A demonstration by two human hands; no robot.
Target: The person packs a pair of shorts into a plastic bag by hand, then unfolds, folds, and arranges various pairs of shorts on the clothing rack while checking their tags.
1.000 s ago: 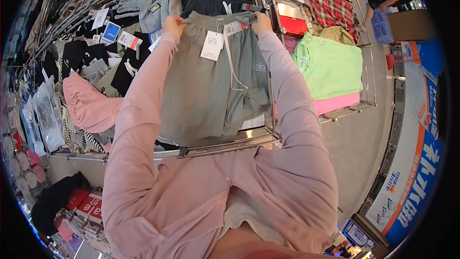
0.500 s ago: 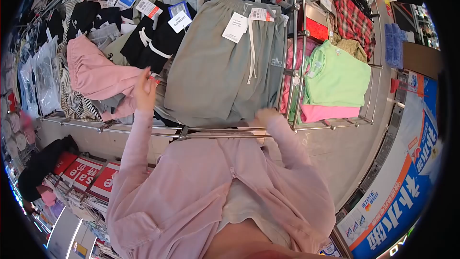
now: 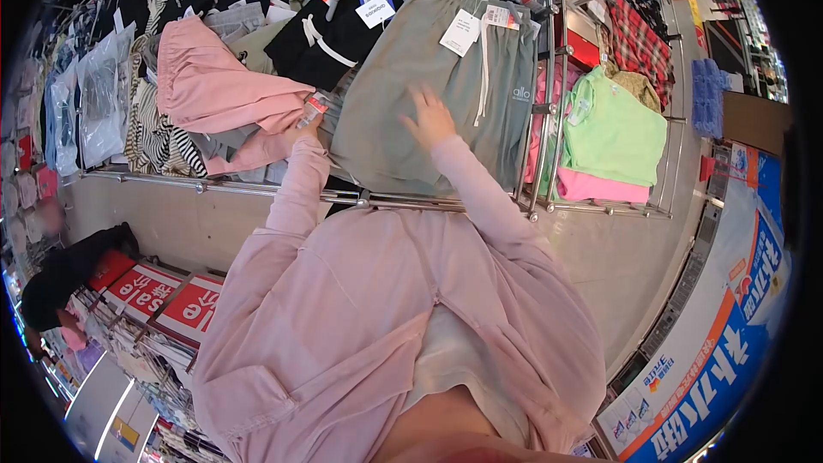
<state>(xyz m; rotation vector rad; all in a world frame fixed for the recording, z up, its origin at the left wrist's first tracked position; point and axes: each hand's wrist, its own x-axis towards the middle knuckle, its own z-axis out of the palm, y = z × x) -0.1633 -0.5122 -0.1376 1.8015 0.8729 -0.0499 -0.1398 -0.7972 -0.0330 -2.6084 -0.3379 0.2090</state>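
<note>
My left hand (image 3: pixel 306 130) is closed at the end of a pair of pink pants (image 3: pixel 227 77), which lies bunched on the rack. A small tag (image 3: pixel 315 109) with a red-orange edge shows at its fingertips, and part of the fingers is hidden. Grey-green shorts (image 3: pixel 377 111) lie spread out to the right, with a white drawstring and hang tags (image 3: pixel 461 32) near the waistband. Over their middle is my right hand (image 3: pixel 431 118), fingers apart and holding nothing; whether it touches the fabric I cannot tell.
A metal rail (image 3: pixel 394 202) runs along the rack's front. Black garments (image 3: pixel 317 51) with white cord lie behind the pink pants. Folded light-green clothes (image 3: pixel 613 133) sit in the right-hand section. Red sale signs (image 3: pixel 141 291) stand lower left, with a person in black (image 3: pixel 73 279) nearby.
My right hand has moved from the shorts' lower edge up over their middle. My left hand has shifted to the pink pants' end beside the tag. The view has turned slightly.
</note>
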